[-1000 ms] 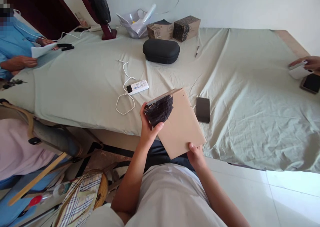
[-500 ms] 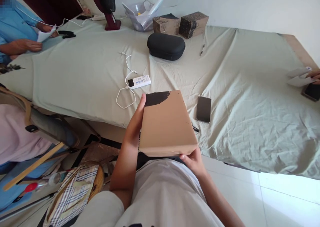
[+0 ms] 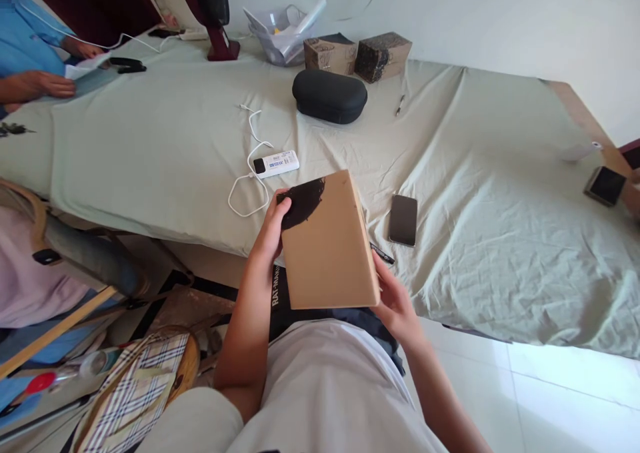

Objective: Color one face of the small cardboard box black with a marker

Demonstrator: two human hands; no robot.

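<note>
A brown cardboard box [image 3: 330,253] with a black painted patch on its far left corner is held in front of my waist, over the table's near edge. My left hand [image 3: 273,230] grips its far left corner, thumb on the black patch. At the near right side, my right hand [image 3: 395,306] holds the box, its fingers partly hidden behind it. A black pen or marker [image 3: 383,253] lies on the cloth just right of the box. Beyond it is a dark smartphone [image 3: 403,220]. A white power bank [image 3: 277,164] with a white cable lies past my left hand.
On the green cloth [image 3: 165,133] stand a black hard case [image 3: 330,96], two taped cardboard boxes [image 3: 384,56] and a plastic basket [image 3: 280,36]. A person in blue [image 3: 35,60] holds paper at the left. Another hand [image 3: 634,196] is at the right edge beside a phone.
The box has turned and tilted, showing more of its right side. My right hand has moved from the near edge up onto the right side. Paper at far right has shifted.
</note>
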